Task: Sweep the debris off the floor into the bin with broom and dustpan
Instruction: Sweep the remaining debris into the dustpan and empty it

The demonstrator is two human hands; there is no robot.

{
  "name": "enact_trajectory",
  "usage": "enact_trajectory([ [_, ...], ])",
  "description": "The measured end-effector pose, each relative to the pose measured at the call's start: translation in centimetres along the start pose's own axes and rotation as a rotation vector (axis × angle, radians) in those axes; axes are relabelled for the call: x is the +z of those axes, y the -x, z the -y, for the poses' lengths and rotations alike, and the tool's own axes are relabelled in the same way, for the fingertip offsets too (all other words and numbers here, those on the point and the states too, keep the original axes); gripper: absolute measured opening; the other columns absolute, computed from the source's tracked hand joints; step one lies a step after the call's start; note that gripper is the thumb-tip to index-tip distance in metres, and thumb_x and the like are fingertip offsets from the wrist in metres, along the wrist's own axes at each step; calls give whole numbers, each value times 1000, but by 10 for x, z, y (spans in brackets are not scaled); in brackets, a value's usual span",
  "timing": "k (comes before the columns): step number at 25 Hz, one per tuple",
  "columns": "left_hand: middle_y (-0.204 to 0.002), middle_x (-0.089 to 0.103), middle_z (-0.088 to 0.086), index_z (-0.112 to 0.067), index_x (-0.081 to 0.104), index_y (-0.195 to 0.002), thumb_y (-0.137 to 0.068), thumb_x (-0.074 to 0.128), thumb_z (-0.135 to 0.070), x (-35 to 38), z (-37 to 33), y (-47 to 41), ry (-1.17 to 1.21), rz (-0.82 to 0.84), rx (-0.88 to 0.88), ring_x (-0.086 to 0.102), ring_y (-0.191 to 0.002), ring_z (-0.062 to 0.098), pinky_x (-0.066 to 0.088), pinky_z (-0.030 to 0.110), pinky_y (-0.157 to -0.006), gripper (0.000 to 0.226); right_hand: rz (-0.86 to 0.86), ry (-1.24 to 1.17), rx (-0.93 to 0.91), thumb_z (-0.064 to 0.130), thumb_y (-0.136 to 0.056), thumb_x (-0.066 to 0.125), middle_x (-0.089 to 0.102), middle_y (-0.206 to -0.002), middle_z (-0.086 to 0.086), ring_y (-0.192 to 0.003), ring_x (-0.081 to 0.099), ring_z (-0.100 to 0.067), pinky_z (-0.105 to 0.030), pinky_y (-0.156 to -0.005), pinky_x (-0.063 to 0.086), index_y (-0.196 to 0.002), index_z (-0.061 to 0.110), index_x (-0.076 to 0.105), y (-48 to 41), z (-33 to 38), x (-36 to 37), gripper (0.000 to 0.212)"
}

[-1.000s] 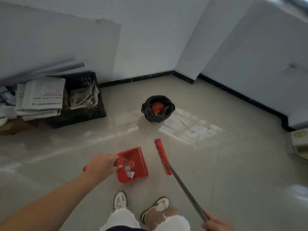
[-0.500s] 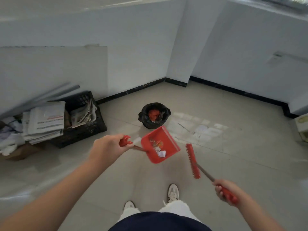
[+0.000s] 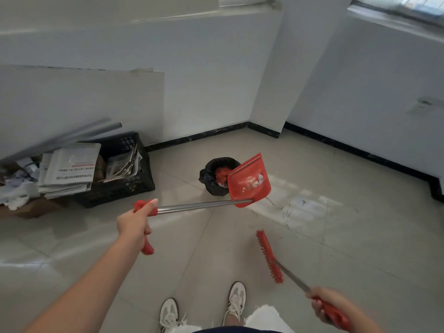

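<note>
Nearest, at the bottom edge: two white sneakers [image 3: 203,308] on the pale glossy tiled floor [image 3: 348,248], toes toward the far corner.

Right hand [image 3: 328,302], low right, closed around the red grip of the red-bristled broom with a metal shaft [image 3: 269,257]. Broom head hangs just above or at the floor ahead of the right foot, long axis running away from the person and slightly left. It is idle in this step.

Left hand [image 3: 134,223], arm stretched forward, wrapped tight on the red grip of the red plastic long-handled dustpan [image 3: 248,180]. Metal shaft runs nearly level, left to right, from the hand out to the pan. Pan is raised off the floor and tipped up on edge; small white and dark scraps of debris [image 3: 258,182] sit against its inner face.

Key relation: the pan lies forward and right of the left hand, along the shaft's axis, and overlaps the right rim of the small round bin lined with a black bag [image 3: 217,176]. The bin's mouth is just left of the pan, red waste already inside. Judgement: the pan's mouth looks near the bin but not squarely over it, so a short leftward shift and further tilt seem needed, or scraps may drop on the floor beside it.

Farther left: black plastic crate stacked with newspapers [image 3: 96,174], against the white wall [image 3: 204,80].
</note>
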State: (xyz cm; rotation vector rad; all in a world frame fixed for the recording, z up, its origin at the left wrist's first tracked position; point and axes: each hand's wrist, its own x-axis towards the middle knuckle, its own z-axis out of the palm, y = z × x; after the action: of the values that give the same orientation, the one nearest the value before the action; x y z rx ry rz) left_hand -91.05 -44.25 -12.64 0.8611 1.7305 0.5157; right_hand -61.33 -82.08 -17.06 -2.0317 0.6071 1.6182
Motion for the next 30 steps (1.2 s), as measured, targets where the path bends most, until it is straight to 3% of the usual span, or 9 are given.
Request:
enact_trajectory([
  [3, -41, 33, 1, -3, 62, -81, -69, 82, -32, 27, 16, -4, 250, 20, -127, 26, -28, 11, 31, 20, -39, 37, 10, 148, -11, 2, -86, 56, 43, -43, -8, -28, 40, -16, -15, -31, 29, -65, 4, 48, 1, 16, -6, 23],
  [7, -63, 49, 0, -15, 54, -76, -77, 78, -28, 39, 45, -13, 492, 3, -302, 28, -23, 3, 34, 12, -32, 28, 37, 267, -30, 3, -87, 56, 44, -42, -8, -28, 40, -14, -15, -30, 28, -67, 5, 47, 6, 38, -6, 21],
  [9, -67, 48, -3, -20, 47, -72, -82, 73, -27, 41, 60, -14, 562, -1, -361, 29, -21, 2, 32, 10, -30, 29, 52, 271, -33, 5, -86, 57, 43, -44, -7, -30, 39, -14, -14, -32, 28, -74, 5, 50, 6, 46, -5, 14],
  [11, -61, 45, -3, -19, 44, -71, -86, 69, -25, 42, 73, -12, 618, -1, -414, 29, -19, 2, 30, 8, -29, 29, 48, 276, -59, 5, -84, 58, 43, -45, -7, -31, 39, -15, -14, -34, 28, -88, 5, 57, 5, 53, -4, 4],
  [12, -53, 47, -4, -18, 44, -70, -87, 68, -25, 42, 80, -12, 639, -3, -441, 29, -18, 2, 29, 8, -28, 30, 40, 294, -73, 5, -84, 57, 43, -46, -6, -31, 39, -14, -13, -35, 28, -95, 6, 58, 3, 55, -4, 11],
  [15, -29, 43, -6, -16, 46, -71, -89, 64, -28, 40, 103, -10, 639, 8, -555, 32, -18, 2, 34, 9, -30, 28, 37, 334, -118, 4, -84, 56, 43, -46, -5, -31, 39, -13, -13, -36, 29, -96, 13, 58, 0, 64, -5, 15],
  [18, -26, 41, -5, -10, 49, -75, -92, 56, -34, 45, 124, -5, 552, 49, -678, 36, -18, 5, 41, 14, -31, 29, 8, 323, -115, 5, -85, 56, 44, -48, -3, -32, 39, -11, -13, -36, 30, -101, 19, 57, -5, 74, -13, 22],
  [22, -28, 42, -2, -10, 49, -72, -91, 58, -32, 51, 141, 2, 616, 106, -755, 40, -20, 7, 45, 16, -33, 31, 4, 314, -95, 5, -86, 56, 43, -49, -3, -31, 40, -11, -13, -35, 29, -95, 17, 55, -10, 83, -22, 15],
  [30, -29, 42, -1, -8, 46, -74, -97, 51, -28, 47, 169, 12, 888, 178, -746, 47, -25, 5, 46, 15, -34, 30, -19, 354, -67, 4, -86, 56, 43, -52, -6, -32, 39, -13, -14, -36, 29, -85, 11, 53, -15, 80, -33, 8],
])
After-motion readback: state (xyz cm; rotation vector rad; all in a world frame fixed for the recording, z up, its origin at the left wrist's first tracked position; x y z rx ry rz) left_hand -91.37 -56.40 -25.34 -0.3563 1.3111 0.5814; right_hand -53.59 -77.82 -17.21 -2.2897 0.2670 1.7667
